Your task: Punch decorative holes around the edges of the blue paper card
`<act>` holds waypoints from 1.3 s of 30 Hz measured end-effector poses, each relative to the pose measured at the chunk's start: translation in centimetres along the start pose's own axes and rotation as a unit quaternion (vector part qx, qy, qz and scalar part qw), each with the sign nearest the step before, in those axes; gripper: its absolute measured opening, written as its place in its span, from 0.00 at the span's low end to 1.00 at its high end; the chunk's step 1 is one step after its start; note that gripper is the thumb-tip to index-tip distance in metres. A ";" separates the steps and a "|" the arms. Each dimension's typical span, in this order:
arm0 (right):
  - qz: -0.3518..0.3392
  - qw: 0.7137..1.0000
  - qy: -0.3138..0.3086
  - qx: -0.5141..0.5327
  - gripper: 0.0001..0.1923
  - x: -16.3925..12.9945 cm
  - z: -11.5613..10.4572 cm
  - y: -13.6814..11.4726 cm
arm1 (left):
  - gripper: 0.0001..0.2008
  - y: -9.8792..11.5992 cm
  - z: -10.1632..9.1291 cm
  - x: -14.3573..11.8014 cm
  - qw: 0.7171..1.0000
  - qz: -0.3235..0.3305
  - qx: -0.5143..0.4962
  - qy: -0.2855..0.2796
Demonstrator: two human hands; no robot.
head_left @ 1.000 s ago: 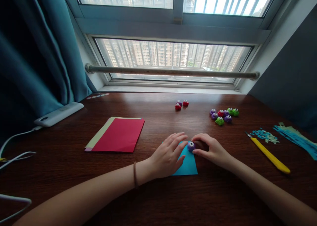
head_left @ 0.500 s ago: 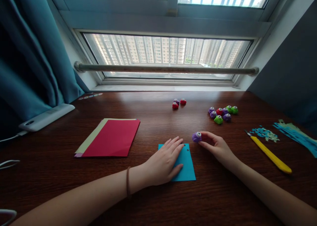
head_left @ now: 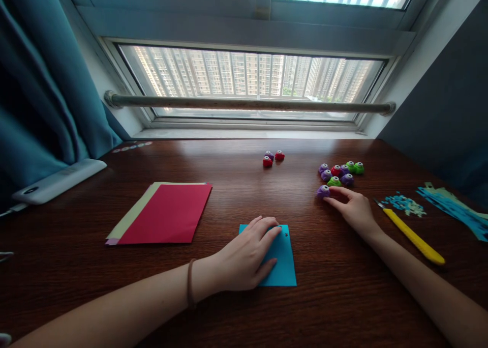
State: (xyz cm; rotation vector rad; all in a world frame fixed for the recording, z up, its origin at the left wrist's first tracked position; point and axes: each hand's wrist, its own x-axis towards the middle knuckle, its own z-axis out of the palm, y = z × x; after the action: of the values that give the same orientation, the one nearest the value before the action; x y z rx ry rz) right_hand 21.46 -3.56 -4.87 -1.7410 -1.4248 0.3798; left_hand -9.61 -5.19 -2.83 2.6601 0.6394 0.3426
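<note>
My left hand (head_left: 249, 256) lies with its fingers outstretched across a blue sheet of paper (head_left: 282, 264), covering much of its left side. Small punched holes show near the sheet's top edge. Between the thumb and fingertips of my right hand (head_left: 353, 208) is a small purple paper punch (head_left: 323, 191) with a round white top. It sits at the near edge of a cluster of similar punches, close to a green punch (head_left: 334, 181) and a red punch (head_left: 336, 170). Whether it rests on the table cannot be told.
Red and pale sheets form a paper stack (head_left: 168, 213) on the left. Red punches (head_left: 267, 162) stand farther back. To the right lie a yellow-handled craft knife (head_left: 414, 236), paper bits (head_left: 404, 203) and blue strips (head_left: 453, 210). A white device (head_left: 61, 181) is by the curtain.
My right hand has carried the purple punch away from the blue sheet, right and back to the cluster. My left hand stays on the sheet, its fingers slightly more bent. The view has shifted a little.
</note>
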 end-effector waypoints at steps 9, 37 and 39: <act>0.002 0.994 0.067 -0.092 0.20 1.3 -0.3 2.5 | 0.29 0.1 0.1 -0.2 0.999 -0.002 -0.036 0.026; -0.122 0.970 -0.210 0.027 0.05 -6.2 5.1 -6.6 | 0.21 -0.1 0.5 -0.2 0.998 0.011 -0.051 0.042; -0.123 0.971 -0.201 0.034 0.05 -6.4 5.3 -6.5 | 0.24 -0.3 0.6 -0.3 0.997 0.016 -0.058 0.049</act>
State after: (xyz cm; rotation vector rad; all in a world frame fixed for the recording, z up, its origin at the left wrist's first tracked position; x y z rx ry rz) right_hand 11.60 -7.19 -4.88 -1.4614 -1.8691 0.6646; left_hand -9.73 -5.29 -3.52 2.5587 0.5880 0.5074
